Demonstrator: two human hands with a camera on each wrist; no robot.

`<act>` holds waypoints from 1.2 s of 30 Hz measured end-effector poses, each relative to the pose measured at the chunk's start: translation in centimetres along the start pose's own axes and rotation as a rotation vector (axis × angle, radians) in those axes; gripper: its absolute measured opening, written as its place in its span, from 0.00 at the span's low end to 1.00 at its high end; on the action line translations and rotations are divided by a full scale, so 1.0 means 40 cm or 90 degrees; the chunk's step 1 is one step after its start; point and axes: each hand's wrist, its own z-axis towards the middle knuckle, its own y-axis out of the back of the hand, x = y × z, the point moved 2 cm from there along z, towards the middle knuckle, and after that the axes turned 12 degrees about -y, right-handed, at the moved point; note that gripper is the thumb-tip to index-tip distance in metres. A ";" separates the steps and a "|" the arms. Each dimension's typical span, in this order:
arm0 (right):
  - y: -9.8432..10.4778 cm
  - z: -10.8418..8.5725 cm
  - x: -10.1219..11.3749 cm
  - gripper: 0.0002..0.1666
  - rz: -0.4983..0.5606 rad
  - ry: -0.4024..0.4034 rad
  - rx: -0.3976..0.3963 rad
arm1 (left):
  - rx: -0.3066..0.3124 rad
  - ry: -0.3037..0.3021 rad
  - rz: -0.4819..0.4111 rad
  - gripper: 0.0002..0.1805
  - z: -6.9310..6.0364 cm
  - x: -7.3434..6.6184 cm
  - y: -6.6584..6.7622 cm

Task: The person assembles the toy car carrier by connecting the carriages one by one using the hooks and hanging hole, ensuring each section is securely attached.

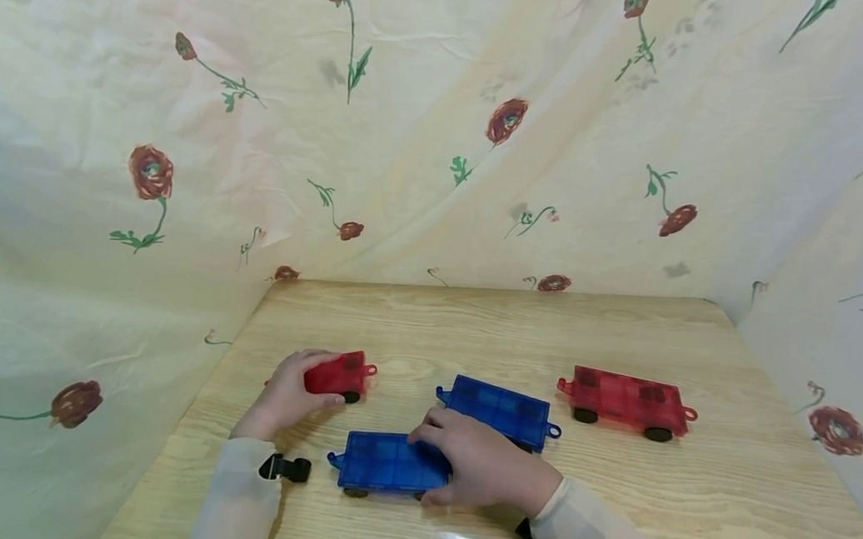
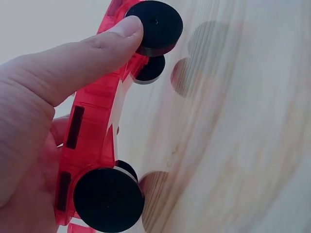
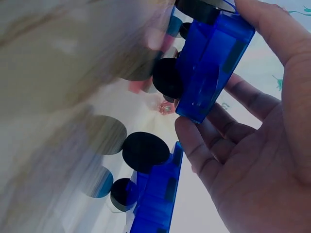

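Observation:
At the left of the table, my left hand (image 1: pixel 291 397) grips a translucent red toy train car (image 1: pixel 349 371). In the left wrist view its thumb presses by a black wheel of that red car (image 2: pixel 92 111), whose wheels are near the tabletop. My right hand (image 1: pixel 481 465) holds the right end of the nearer blue toy train car (image 1: pixel 384 460), thumb on the near side and fingers on the far side. Just behind that hand stands a second blue car (image 1: pixel 500 404), partly covered by it. The right wrist view shows the held blue car (image 3: pixel 209 68) at the top.
Another red toy train car (image 1: pixel 625 398) stands on its wheels at the right, with a hook and a ring at its ends. The pale wooden table (image 1: pixel 488 319) ends at a cloth (image 1: pixel 409 159) with printed flowers, which hangs behind and on both sides.

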 end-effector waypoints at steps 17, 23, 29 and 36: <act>0.003 0.005 -0.011 0.38 -0.027 -0.042 -0.035 | -0.039 0.006 -0.085 0.39 -0.022 0.025 0.026; 0.006 0.008 -0.014 0.38 -0.038 -0.048 -0.054 | -0.048 0.027 -0.124 0.40 -0.031 0.035 0.043; 0.007 0.012 -0.019 0.39 -0.057 -0.069 -0.061 | -0.044 0.019 -0.141 0.40 -0.036 0.042 0.052; 0.009 0.009 -0.020 0.39 -0.064 -0.092 -0.073 | -0.039 -0.006 -0.149 0.37 -0.038 0.042 0.054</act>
